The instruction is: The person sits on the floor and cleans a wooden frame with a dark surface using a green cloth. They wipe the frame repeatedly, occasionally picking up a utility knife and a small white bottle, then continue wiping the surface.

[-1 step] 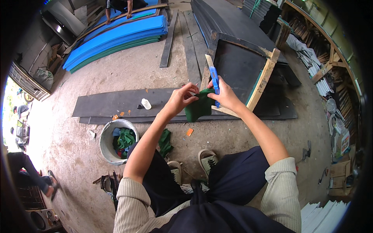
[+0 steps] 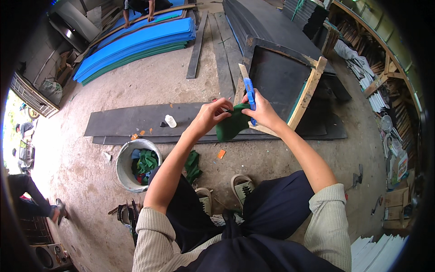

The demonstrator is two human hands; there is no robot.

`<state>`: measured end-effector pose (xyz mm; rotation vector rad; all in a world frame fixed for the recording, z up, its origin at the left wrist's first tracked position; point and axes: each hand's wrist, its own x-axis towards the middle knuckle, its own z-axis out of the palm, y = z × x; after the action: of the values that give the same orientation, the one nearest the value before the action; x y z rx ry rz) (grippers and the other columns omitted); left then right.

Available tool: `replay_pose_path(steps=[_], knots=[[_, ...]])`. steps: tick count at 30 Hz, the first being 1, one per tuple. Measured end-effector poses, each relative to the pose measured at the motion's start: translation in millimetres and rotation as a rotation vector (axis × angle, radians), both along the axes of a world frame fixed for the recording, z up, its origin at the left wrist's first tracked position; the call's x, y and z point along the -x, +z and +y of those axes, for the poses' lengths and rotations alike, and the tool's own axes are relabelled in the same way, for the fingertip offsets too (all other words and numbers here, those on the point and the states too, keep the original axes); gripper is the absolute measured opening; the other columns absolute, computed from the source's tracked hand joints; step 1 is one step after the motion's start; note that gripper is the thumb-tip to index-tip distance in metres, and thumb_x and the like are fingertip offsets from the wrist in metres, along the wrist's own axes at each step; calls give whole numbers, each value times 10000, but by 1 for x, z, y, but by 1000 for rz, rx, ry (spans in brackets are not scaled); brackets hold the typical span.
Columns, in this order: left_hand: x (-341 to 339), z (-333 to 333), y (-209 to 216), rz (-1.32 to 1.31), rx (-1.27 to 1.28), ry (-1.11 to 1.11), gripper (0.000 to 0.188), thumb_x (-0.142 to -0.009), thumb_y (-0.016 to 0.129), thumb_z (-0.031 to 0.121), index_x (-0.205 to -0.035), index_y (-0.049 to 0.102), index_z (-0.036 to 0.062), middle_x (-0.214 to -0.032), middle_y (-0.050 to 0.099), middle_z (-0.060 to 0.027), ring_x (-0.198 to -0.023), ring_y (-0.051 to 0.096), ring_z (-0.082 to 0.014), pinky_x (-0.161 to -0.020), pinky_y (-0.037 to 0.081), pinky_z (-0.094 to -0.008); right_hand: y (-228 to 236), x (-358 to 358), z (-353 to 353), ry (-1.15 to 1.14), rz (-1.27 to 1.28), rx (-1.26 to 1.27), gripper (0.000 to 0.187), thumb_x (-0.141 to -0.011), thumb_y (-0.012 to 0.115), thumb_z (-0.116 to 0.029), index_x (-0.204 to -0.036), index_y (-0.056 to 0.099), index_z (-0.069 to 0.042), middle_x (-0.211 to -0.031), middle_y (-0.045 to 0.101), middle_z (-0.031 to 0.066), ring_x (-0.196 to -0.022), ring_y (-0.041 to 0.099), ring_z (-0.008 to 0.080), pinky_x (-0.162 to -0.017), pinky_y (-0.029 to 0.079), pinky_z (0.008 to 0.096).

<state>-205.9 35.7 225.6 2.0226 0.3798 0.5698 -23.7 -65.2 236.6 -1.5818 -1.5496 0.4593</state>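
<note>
Between my two hands hangs a small dark green sheet piece (image 2: 230, 125), fabric or thin foam. My left hand (image 2: 212, 115) pinches its upper left edge between thumb and fingers. At the upper right edge, the thumb of my right hand (image 2: 263, 112) presses against it. That same hand grips a blue utility knife (image 2: 250, 96), its blade out and pointing up and away from me, apart from the green piece. Beneath the hands lie long dark grey sheets (image 2: 136, 119) on the floor. A small white bottle (image 2: 170, 121) with a black cap beside it rests on them.
A white bucket (image 2: 119, 168) of green and coloured scraps stands left of my legs, near more green scraps (image 2: 193, 167). Ahead right, a wooden frame (image 2: 308, 94) leans over dark sheets. Blue sheets (image 2: 136, 44) lie stacked far left, where another person works. Someone's legs (image 2: 38, 199) show at left.
The green piece has swung slightly, its lower right corner drawn up. My hands barely moved. At the left, the other person's legs have shifted.
</note>
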Motion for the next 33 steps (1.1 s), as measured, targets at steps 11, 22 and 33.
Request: replay_pose_path(steps=[11,22,33], knots=[[18,28,1,40,-55,159,199,-772,626,35,-959,677,78,-901,668,-59,-743,621,-110,-693,478,-252,22,14,4,-135,-428,-15,304,-888,499,-311,-906,455,-11,-742,555,208,-709,593,324,-609,456,406],[28,50,2,-85,-78,314,284,-788,595,-10,-1044,648,101,-850,658,-58,-682,580,-80,-607,456,-239,27,35,4,11,-954,-42,208,-862,523,-261,-824,470,-63,-468,547,83,-442,586,248,-429,462,333],[27,45,3,-75,-71,326,386,-744,608,-37,-1092,630,128,-947,637,-27,-672,541,-76,-649,456,-233,19,50,14,-25,-959,-52,205,-853,541,-244,-843,471,-52,-476,537,97,-449,581,267,-420,464,355]])
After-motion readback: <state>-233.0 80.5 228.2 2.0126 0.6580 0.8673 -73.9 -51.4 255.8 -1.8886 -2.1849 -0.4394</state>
